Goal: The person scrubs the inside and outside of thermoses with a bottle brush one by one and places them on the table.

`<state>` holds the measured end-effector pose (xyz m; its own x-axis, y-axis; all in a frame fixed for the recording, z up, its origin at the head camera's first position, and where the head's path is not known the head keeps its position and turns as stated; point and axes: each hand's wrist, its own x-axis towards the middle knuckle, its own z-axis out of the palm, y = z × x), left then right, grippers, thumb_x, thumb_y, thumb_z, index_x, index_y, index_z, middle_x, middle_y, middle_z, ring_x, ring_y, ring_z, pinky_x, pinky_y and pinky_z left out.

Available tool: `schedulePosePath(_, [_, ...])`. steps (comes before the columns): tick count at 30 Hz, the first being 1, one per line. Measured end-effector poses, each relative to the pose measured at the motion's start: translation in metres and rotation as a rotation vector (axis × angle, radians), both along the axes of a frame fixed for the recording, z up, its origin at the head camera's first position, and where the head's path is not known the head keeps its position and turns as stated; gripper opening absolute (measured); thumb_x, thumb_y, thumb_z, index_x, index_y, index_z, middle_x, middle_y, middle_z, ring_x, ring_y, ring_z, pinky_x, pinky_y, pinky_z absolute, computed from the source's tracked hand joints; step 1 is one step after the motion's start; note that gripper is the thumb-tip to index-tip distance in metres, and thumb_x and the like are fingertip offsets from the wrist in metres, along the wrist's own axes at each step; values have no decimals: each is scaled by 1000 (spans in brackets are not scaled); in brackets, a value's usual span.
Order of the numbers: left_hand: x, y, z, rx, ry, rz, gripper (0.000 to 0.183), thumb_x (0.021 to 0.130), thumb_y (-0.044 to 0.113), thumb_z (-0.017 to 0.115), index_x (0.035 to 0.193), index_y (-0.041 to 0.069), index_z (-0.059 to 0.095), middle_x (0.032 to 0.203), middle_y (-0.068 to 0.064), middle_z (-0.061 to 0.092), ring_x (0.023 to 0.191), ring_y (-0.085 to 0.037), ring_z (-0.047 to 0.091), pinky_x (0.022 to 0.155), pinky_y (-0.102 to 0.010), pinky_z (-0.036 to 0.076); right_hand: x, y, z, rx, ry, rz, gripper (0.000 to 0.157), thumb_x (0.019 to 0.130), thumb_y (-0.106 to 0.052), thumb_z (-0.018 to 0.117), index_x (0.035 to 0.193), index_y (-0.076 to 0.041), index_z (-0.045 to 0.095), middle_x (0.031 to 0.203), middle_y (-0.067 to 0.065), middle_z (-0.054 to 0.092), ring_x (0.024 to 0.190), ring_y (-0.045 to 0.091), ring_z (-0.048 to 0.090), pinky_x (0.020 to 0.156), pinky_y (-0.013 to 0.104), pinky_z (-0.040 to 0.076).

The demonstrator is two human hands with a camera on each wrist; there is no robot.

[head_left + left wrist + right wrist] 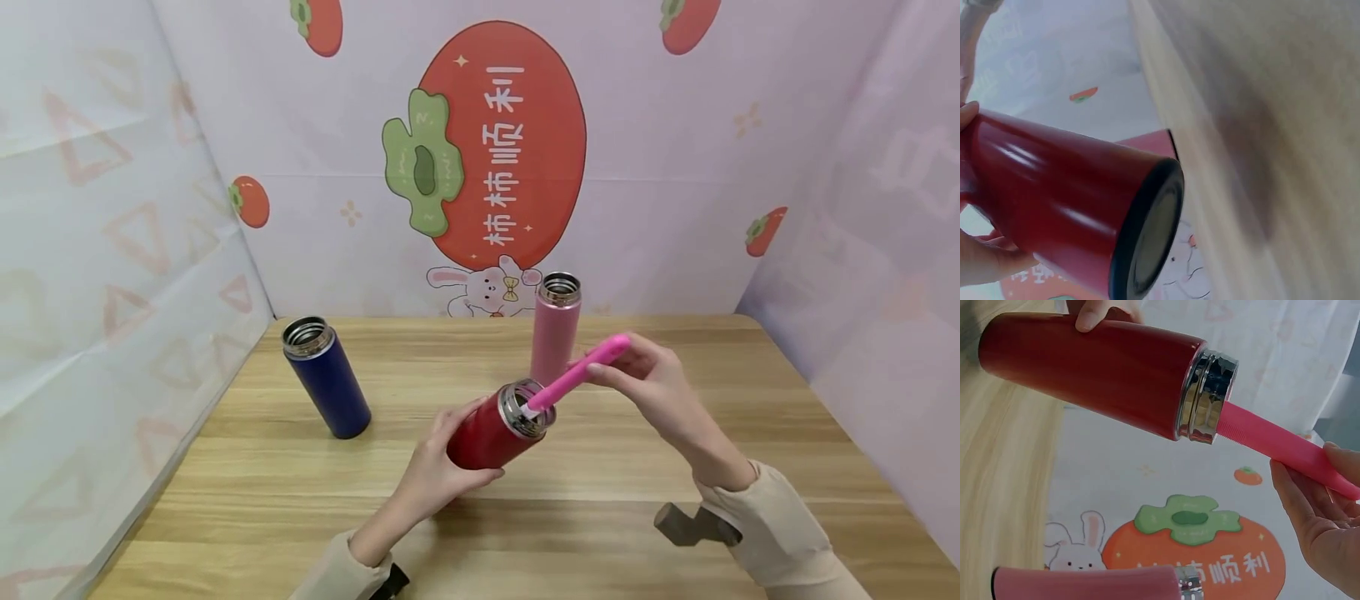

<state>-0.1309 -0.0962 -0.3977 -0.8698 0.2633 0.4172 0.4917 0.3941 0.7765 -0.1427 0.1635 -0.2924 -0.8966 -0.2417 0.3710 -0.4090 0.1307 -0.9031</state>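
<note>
My left hand (pixel 438 462) grips a red thermos bottle (pixel 483 437) round its body, tilted with its open metal mouth toward the right. In the left wrist view the bottle's dark-rimmed base (pixel 1154 231) hangs above the table. My right hand (pixel 652 383) pinches the pink handle of a bottle brush (pixel 577 375) between thumb and fingers. The brush's far end is inside the red bottle's mouth, so its head is hidden. The right wrist view shows the pink handle (pixel 1272 434) coming straight out of the metal neck (pixel 1210 397).
An uncapped pink bottle (pixel 555 333) stands behind the red one. To the left stands an uncapped dark blue bottle (pixel 333 387). They are on a wood-grain table (pixel 247 500), with a printed cloth backdrop (pixel 652 167) behind and cloth walls at both sides.
</note>
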Motion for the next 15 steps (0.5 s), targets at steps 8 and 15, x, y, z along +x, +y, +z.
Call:
schedulePosePath(8, [7, -4, 10, -180, 183, 58, 79, 56, 23, 83, 125, 31, 47, 104, 1, 48, 96, -13, 52, 75, -33, 49, 10, 3, -26, -310, -46, 70, 11, 85, 5, 52, 95, 4, 56, 90, 6, 67, 84, 16, 64, 76, 30, 48])
schedulePosePath(15, [9, -7, 14, -295, 299, 100, 77, 56, 25, 83, 125, 28, 48, 103, -2, 48, 92, -14, 52, 73, -33, 49, -27, 27, -103, -596, -36, 235, 20, 86, 5, 50, 104, 12, 50, 100, 24, 59, 97, 38, 57, 82, 44, 43])
